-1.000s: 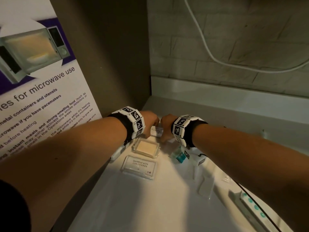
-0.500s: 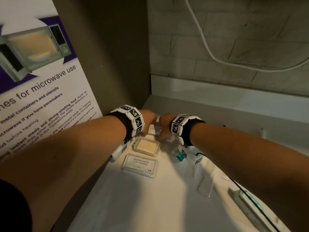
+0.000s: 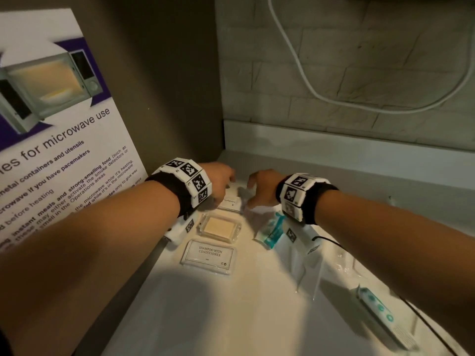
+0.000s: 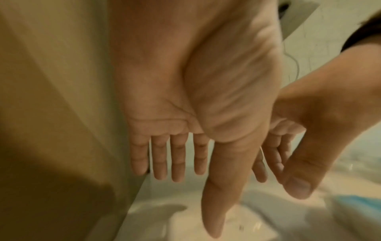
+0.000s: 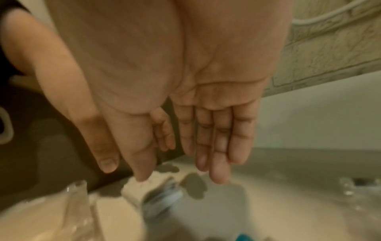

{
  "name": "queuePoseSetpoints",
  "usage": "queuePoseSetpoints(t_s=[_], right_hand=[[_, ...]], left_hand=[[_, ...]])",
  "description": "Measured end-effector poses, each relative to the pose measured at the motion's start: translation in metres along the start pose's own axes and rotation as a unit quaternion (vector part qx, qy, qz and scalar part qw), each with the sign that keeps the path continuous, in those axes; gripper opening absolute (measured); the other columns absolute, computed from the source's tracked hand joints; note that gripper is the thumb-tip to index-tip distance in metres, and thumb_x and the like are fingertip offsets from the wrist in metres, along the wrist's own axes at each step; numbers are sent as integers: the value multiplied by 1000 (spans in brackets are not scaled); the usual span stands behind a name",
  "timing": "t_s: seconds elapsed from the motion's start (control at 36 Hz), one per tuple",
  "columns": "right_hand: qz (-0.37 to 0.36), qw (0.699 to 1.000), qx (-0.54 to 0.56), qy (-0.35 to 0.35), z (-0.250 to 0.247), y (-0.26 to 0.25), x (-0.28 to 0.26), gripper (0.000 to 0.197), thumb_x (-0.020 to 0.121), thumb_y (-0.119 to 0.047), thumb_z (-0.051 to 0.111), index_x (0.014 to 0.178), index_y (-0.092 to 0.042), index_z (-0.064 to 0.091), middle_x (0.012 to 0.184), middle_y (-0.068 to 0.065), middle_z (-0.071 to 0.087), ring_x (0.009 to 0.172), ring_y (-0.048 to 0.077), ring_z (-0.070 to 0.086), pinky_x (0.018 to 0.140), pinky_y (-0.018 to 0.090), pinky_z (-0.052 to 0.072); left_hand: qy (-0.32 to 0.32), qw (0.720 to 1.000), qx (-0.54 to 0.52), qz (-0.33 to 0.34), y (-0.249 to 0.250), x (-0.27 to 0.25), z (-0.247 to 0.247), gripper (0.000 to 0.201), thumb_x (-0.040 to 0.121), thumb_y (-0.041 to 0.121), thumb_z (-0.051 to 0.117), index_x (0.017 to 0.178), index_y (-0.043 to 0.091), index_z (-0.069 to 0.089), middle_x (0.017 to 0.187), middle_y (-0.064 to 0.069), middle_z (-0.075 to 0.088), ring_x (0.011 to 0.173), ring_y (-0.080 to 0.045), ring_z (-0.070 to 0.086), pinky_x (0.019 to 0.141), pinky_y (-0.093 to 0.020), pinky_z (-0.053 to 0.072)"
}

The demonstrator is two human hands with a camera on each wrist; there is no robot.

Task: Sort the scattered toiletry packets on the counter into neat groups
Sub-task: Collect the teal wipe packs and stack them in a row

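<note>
A small white toothpaste box point(image 3: 229, 201) lies at the back of the white counter point(image 3: 205, 317), between my two hands. My left hand point(image 3: 227, 179) hovers just left of it and my right hand point(image 3: 253, 187) just right. In the wrist views the left hand point(image 4: 198, 163) and the right hand point(image 5: 185, 146) both have straight fingers and hold nothing. The box point(image 5: 148, 187) sits under the right thumb tip. A wrapped soap bar point(image 3: 218, 227) and a shampoo packet point(image 3: 209, 255) line up in front of the box. A teal-and-white packet point(image 3: 270, 231) lies to the right.
Clear plastic packets point(image 3: 308, 273) and a long white pack with teal dots point(image 3: 380, 312) lie under my right forearm. A side panel with a microwave poster point(image 3: 64, 150) closes the left. The brick wall point(image 3: 359, 73) with a white cable stands behind.
Both hands were bunched together over the small box. They have drawn apart and their fingers have straightened, leaving the box on the counter. The teal packet now shows more.
</note>
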State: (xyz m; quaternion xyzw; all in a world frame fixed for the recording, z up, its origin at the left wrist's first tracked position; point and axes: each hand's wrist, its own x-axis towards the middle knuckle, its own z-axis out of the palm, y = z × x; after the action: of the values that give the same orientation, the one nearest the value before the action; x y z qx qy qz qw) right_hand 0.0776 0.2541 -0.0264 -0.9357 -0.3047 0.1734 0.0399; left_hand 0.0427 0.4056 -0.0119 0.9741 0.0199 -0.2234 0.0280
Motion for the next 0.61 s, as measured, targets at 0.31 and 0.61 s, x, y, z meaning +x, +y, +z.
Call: queuePoseSetpoints(t_s=[0.31, 0.61], right_hand=[[128, 991, 23, 16, -32, 66, -48, 31, 82, -46, 64, 78, -15, 63, 90, 5, 67, 95, 25, 66, 82, 32, 53], [207, 974, 88, -24, 24, 72, -30, 45, 61, -54, 77, 61, -12, 63, 61, -1, 72, 65, 21, 72, 75, 36, 60]], left_hand=[[89, 989, -66, 98, 75, -26, 2, 69, 81, 52, 70, 135, 13, 48, 124, -8, 60, 105, -26, 58, 82, -32, 48], [42, 994, -70, 68, 104, -33, 51, 68, 72, 39, 81, 121, 15, 41, 114, -8, 62, 90, -24, 61, 69, -33, 49]])
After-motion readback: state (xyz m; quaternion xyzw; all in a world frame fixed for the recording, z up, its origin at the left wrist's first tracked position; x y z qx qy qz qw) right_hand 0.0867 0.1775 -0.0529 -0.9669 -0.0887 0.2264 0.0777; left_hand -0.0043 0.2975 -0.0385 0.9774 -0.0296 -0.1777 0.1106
